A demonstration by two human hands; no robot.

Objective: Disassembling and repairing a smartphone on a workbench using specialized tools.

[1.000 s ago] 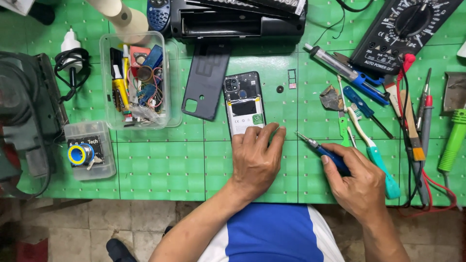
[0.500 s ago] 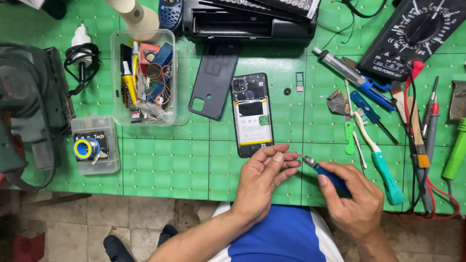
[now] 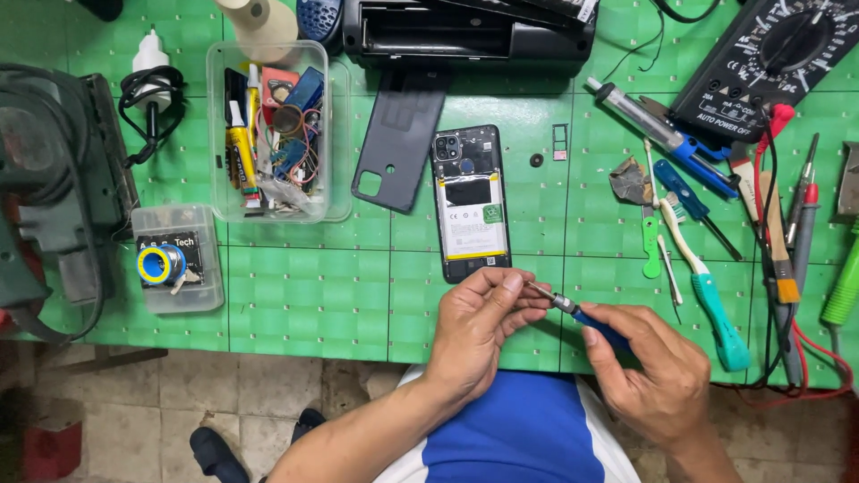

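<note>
far left of the green counter (image 3: pixel 295 304): a dark machine (image 3: pixel 49 170), and right of it a white plug adapter with coiled cable (image 3: pixel 150 85). near it, a small clear box holding a solder reel (image 3: pixel 174 259). further right, a clear tub of mixed parts (image 3: pixel 273 130), then a detached grey back cover (image 3: pixel 401 139) lying just beside the opened smartphone (image 3: pixel 471 201), whose battery and board are exposed.

change noted: a second ago the left hand lay flat on the counter just below the phone; it has since lifted clear and drawn toward the tool. the left hand (image 3: pixel 483 326) is now pinched narrow, fingertips closed on the metal tip of the blue precision screwdriver (image 3: pixel 577 315). the right hand (image 3: pixel 658 376) is wrapped around the screwdriver's handle. the tool sits near the phone's bottom edge, not touching it. judgement: the bit or a screw at the tip is being handled; the phone itself is unattended.

right side: soldering tools, a teal-handled brush (image 3: pixel 707 300), probes and a black multimeter (image 3: pixel 769 63).
</note>
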